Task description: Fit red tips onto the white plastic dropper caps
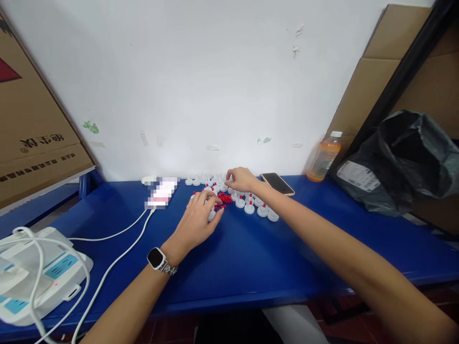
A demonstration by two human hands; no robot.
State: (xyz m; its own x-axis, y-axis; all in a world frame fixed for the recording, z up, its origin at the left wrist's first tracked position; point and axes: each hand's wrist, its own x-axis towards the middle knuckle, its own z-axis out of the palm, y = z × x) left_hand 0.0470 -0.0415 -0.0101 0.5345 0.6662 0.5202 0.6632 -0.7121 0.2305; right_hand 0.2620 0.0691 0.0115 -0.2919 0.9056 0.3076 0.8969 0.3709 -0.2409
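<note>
On the blue table, a small pile of red tips (225, 198) lies between my hands. Around it stand several white round caps with spouts (249, 208), many topped with a red tip. My left hand (196, 219), a watch on its wrist, hovers at the pile's left edge. Its fingers are spread and the thumb is apart, over a few caps that it partly hides. Beyond the pile, my right hand (243, 180) reaches down among the rear caps. Its thumb and forefinger are bent together in a pinch; what lies between them is too small to tell.
A dark phone (278, 184) lies right of the caps, and a blurred-out lit screen (162, 192) with white cables left. A power strip (43, 274) sits front left. An orange drink bottle (324, 157) and grey plastic bag (398, 162) stand right. The white wall (201, 86) closes the back.
</note>
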